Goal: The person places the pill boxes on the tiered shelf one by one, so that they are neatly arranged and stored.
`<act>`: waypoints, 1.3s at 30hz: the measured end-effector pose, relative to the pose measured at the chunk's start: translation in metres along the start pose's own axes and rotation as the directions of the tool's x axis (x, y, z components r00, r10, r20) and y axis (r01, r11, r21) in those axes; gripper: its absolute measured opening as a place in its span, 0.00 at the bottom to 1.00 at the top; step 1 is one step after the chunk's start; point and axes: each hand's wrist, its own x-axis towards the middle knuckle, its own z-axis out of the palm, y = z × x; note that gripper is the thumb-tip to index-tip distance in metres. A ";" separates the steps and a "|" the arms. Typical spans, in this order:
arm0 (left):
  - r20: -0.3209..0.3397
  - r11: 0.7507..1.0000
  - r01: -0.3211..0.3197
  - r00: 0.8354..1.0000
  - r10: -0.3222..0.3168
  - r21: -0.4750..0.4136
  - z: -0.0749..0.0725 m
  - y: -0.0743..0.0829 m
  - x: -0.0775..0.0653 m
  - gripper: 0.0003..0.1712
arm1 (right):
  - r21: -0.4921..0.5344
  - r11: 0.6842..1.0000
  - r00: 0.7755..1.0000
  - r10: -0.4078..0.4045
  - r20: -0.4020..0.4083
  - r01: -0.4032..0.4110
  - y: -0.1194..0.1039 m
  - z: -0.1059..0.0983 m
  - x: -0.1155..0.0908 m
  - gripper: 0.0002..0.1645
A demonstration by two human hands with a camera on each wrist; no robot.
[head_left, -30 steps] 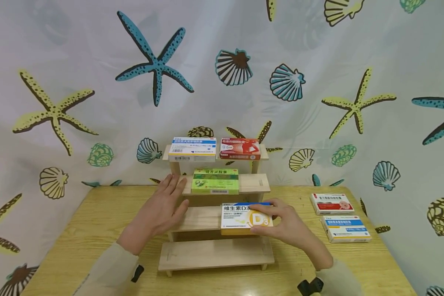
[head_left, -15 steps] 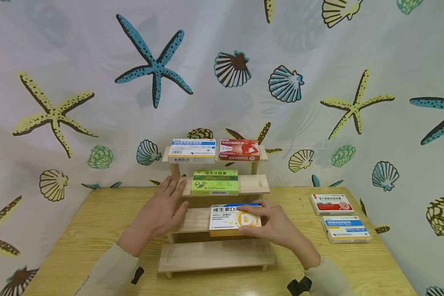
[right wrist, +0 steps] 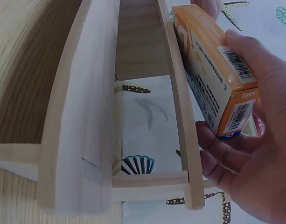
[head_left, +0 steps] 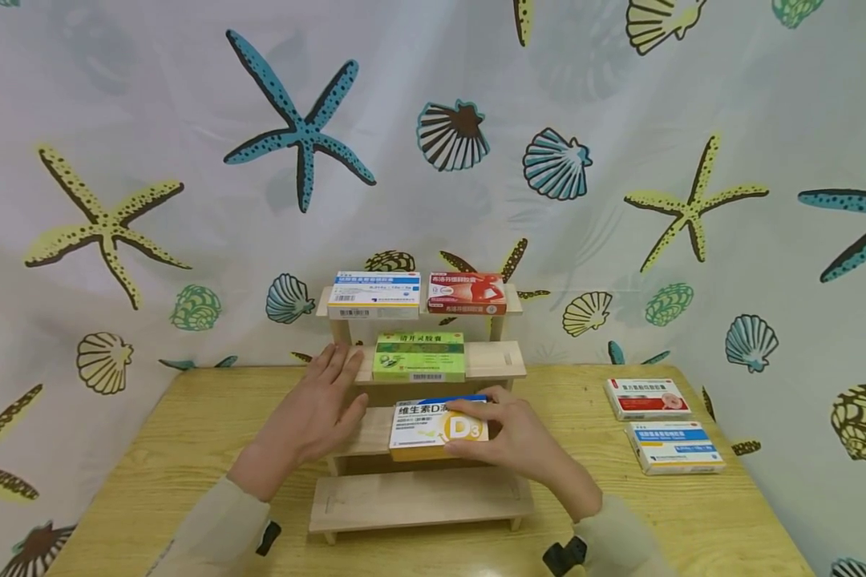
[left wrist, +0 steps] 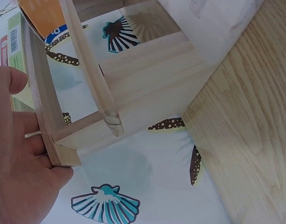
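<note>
My right hand (head_left: 530,441) grips a white and orange vitamin D medicine box (head_left: 422,429), thumb along its lower front edge and fingers over its top. The box overlaps the third tier down of a wooden step rack (head_left: 422,501). In the right wrist view, the box's orange side (right wrist: 215,46) faces the camera, close beside a board edge. My left hand (head_left: 310,417) rests at the rack's left end with fingers stretched along the second tier. From the left wrist, the hand (left wrist: 26,172) touches the board's end, some fingertips hidden behind it.
On the top tier lie a blue and white box (head_left: 374,296) and a red box (head_left: 467,293). A green box (head_left: 418,357) sits on the second tier. To the right on the wooden table (head_left: 180,449) lie a red and white box (head_left: 647,399) and another blue and white box (head_left: 674,447).
My right hand has moved left with the vitamin D box along the third tier. The left hand and the other boxes stay where they were.
</note>
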 end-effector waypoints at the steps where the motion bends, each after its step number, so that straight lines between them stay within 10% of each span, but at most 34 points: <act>1: 0.001 1.000 0.000 1.000 0.000 -0.001 0.000 0.000 0.000 0.40 | -0.003 1.000 1.000 -0.002 0.002 0.002 -0.001 0.001 0.001 0.35; 39: 0.003 1.000 0.002 1.000 -0.002 -0.006 0.001 -0.001 0.001 0.41 | -0.025 1.000 0.996 0.016 0.088 -0.013 -0.002 0.009 0.014 0.38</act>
